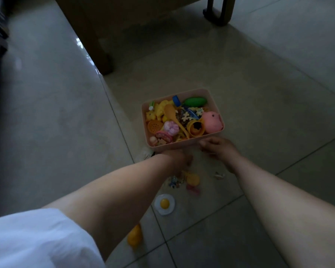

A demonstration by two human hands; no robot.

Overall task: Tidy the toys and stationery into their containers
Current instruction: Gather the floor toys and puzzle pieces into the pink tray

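A pink rectangular box (209,93) stands on the tiled floor, filled with toys: a pink pig (211,121), a green oval toy (194,101), an orange spoon (174,117) and yellow pieces. My left hand (179,159) reaches down to the floor just in front of the box's near wall, its fingers curled and blurred. My right hand (217,147) touches the box's near right corner. Loose on the floor nearer me lie a toy fried egg (164,204), a yellow disc toy (192,177), a pink piece (192,189), puzzle bits (174,182) and a yellow toy (134,236).
A dark wooden furniture leg (103,60) stands behind the box, and another leg (217,14) is at the top right. A small white object (219,175) lies under my right forearm. A patterned item (146,154) sits by the box's left corner.
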